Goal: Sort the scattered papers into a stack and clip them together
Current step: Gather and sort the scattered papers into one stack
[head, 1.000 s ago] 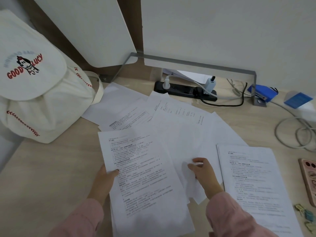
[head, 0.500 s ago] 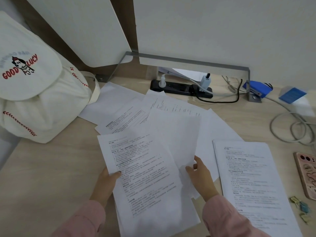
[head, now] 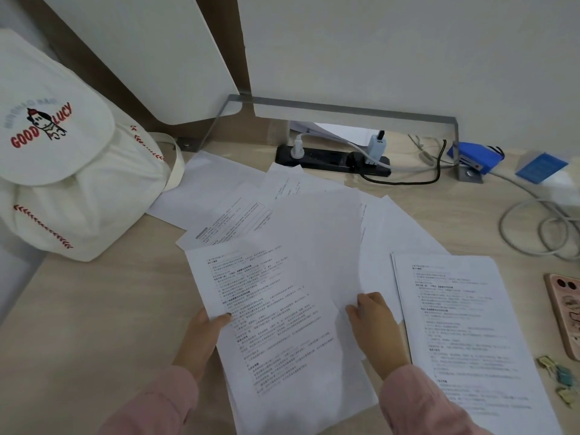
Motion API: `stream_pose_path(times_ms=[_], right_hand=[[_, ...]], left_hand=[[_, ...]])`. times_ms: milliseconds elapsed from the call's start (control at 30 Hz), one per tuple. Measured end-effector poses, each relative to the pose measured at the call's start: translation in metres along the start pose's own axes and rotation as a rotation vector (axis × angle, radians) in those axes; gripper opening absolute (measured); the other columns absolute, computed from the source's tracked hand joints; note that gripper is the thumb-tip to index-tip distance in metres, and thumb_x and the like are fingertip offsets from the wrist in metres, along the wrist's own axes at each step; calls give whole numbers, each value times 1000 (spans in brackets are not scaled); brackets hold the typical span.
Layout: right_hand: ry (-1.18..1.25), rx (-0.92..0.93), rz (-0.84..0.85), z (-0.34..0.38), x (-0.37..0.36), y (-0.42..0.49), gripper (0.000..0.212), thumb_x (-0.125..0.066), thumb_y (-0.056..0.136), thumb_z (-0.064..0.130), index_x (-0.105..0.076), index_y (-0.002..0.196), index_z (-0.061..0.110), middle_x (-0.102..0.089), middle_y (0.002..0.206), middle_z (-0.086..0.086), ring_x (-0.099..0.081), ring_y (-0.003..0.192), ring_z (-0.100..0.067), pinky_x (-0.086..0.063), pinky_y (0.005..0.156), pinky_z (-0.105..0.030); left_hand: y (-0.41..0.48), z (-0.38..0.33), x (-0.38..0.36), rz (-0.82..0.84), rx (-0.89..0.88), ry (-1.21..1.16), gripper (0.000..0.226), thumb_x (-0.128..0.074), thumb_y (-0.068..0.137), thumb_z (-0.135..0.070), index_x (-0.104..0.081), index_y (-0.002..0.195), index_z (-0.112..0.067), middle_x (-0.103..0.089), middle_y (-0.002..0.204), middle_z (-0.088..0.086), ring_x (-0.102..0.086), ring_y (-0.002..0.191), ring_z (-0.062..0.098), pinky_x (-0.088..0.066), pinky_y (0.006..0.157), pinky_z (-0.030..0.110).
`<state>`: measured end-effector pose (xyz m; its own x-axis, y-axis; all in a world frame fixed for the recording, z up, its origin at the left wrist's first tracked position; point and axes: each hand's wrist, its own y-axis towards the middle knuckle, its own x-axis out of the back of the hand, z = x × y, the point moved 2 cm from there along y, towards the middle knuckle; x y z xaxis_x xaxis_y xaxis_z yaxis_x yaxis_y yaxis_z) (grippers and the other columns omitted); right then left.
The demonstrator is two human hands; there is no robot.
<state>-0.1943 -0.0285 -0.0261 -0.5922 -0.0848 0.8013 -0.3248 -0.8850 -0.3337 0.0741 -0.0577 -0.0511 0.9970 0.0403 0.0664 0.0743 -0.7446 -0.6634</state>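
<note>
One printed sheet [head: 276, 324] partly over left hand [head: 201, 333]

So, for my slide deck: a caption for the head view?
Left hand grips a printed stack while right hand holds a blank sheet.

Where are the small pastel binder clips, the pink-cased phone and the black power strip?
Small pastel binder clips [head: 562, 373]: head view, the middle clip.
Pink-cased phone [head: 565, 315]: head view, middle of its back.
Black power strip [head: 326, 157]: head view, bare top between plugs.
</note>
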Motion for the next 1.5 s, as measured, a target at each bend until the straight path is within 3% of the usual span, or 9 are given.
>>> stream_pose_path(times_ms=[200, 433, 600, 867, 967, 1067, 1200, 1333, 1500], right_hand=[[219, -23, -404, 7, 57, -2, 21, -50, 92, 15, -61, 101, 1, -58, 106, -14, -57, 89, -29, -36, 73, -28], [149, 400, -606, 60, 115, -30, 19, -49, 93, 22, -65, 97, 12, -66, 91, 2, -54, 80, -8, -39, 67, -19], [-68, 756, -452, 70, 70, -40, 24, -51, 87, 21, -70, 97, 12, -70, 92, -1, -60, 82, -12, -44, 71, -17], [-205, 786, -117, 61, -21, -49, 14, -49, 79, 24, -62, 81, 21, -62, 79, 6, -59, 70, -12, -41, 62, -17], [-220, 751, -29, 59, -36, -50, 13, -47, 77, 29, -59, 80, 23, -60, 80, 8, -57, 71, -11, -42, 62, -17], [-224, 776, 38, 58, -48, -53, 10, -48, 77, 32, -54, 83, 26, -58, 82, 10, -53, 73, -9, -35, 68, -17], [-191, 826, 176, 58, -55, -56, 12, -49, 85, 37, -56, 93, 30, -60, 85, 13, -56, 74, -5, -36, 68, -14], [42, 643, 105, 49, -35, -35, 21, -44, 91, 31, -61, 101, 25, -65, 98, 5, -54, 90, -6, -38, 77, -12], [-25, 265, -14, 27, -3, 15, 33, -56, 88, 19, -54, 121, 13, -55, 118, -6, -51, 109, -23, -37, 85, -22]], left_hand=[[1, 1, -2, -18, -1, -43, 29, -52, 91, -5, -58, 119, -13, -65, 109, 7, -60, 104, 29, -44, 99, 46], [4, -4, -9, -29, 2, -105, 41, -56, 91, -13, -51, 131, -10, -60, 124, 11, -56, 113, 32, -40, 105, 51], [4, -2, -8, 1, 38, -148, 36, -59, 89, -18, -57, 125, -13, -63, 122, 13, -58, 111, 34, -42, 102, 52], [1, -15, -11, -91, 154, -322, 32, -39, 94, -48, -56, 85, -23, -59, 84, -2, -55, 72, 15, -44, 63, 30], [-3, -22, -12, 21, 112, -303, 33, -61, 75, -60, -63, 72, -28, -64, 71, -3, -60, 64, 12, -50, 59, 27], [-10, -11, -7, 98, 22, -149, 26, -58, 87, -35, -63, 110, -25, -70, 110, 5, -66, 99, 22, -52, 88, 42], [-10, -5, -8, 52, 33, -27, 33, -51, 90, 0, -55, 122, -8, -62, 121, 12, -60, 106, 28, -47, 93, 40], [-9, -6, 0, -17, 29, 60, 33, -45, 90, 0, -54, 117, -17, -62, 114, 3, -59, 103, 22, -48, 89, 37], [-7, -11, 29, -134, -16, 75, 37, -42, 89, 3, -53, 117, -18, -62, 110, 1, -57, 97, 17, -44, 91, 34]])
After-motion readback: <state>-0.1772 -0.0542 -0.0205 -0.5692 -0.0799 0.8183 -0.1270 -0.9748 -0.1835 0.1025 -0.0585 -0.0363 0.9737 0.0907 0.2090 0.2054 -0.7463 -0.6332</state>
